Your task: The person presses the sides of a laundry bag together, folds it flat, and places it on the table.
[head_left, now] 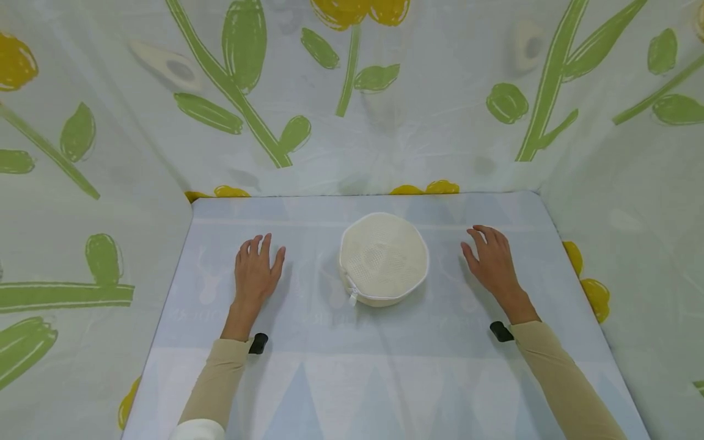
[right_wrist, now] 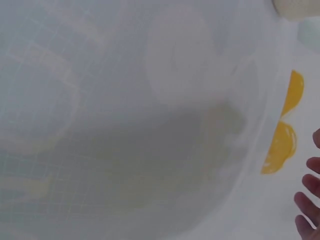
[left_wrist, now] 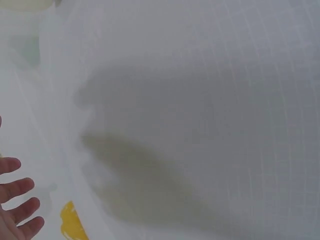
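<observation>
Left hand (head_left: 255,269) and right hand (head_left: 492,256) are held out over the pale patterned tabletop (head_left: 352,336), palms down, with fingers parted and loosely extended. Between them, apart from both, lies a round cream mesh bag (head_left: 384,256), its white zipper pull (head_left: 352,297) at the near-left edge. It sits toward the far side of the tabletop, in front of a white curtain (head_left: 440,134) printed with green leaves and yellow flowers. Tan sleeves (head_left: 561,373) cover the forearms, and a small black piece (head_left: 501,332) shows beside each wrist. Both wrist views are hazy; the cream curve in each one's upper corner looks like the bag, though only a sliver shows.
</observation>
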The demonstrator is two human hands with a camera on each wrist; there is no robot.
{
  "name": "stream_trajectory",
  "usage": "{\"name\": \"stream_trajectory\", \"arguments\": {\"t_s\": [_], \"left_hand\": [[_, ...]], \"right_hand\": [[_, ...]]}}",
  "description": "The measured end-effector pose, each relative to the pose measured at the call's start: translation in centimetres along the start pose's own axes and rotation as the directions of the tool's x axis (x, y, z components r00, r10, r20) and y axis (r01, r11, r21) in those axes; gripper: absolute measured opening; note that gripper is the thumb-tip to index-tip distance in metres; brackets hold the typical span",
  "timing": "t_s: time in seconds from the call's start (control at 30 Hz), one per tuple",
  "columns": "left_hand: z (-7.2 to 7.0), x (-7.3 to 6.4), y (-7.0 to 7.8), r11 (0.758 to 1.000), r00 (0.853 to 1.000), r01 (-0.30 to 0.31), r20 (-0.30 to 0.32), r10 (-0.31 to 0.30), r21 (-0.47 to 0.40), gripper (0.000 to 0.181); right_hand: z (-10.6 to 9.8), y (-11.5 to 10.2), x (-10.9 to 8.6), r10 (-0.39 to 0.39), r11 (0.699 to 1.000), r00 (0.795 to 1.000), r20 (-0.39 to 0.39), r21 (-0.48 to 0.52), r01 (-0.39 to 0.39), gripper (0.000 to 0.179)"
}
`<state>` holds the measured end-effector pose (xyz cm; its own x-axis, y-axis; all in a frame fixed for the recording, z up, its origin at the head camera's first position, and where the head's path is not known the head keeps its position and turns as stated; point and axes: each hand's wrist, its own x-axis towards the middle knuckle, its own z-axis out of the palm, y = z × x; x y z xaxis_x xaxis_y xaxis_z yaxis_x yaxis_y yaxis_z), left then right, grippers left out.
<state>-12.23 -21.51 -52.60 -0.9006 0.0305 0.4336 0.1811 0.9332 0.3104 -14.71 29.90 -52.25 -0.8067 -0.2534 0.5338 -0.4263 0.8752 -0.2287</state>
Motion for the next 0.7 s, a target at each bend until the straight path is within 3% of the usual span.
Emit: {"name": "stream_trajectory", "arguments": {"t_s": [0.47,0.7], "left_hand": [[-0.3,0.3,1.9,0.987,0.998,0.045,-0.038,-0.051,-0.152,0.044],[-0.5,0.6,3.0,0.97,0.996,0.085,-0.014,-0.091,-0.228,0.044]], "right_hand": [[0.1,-1.1,0.8,-0.001,0.996,0.999,-0.052,0.088,0.006,0.027],[0.0,-1.7,1.1,0.024,0.991,0.998,-0.06,0.135,-0.015,0.028]]}}
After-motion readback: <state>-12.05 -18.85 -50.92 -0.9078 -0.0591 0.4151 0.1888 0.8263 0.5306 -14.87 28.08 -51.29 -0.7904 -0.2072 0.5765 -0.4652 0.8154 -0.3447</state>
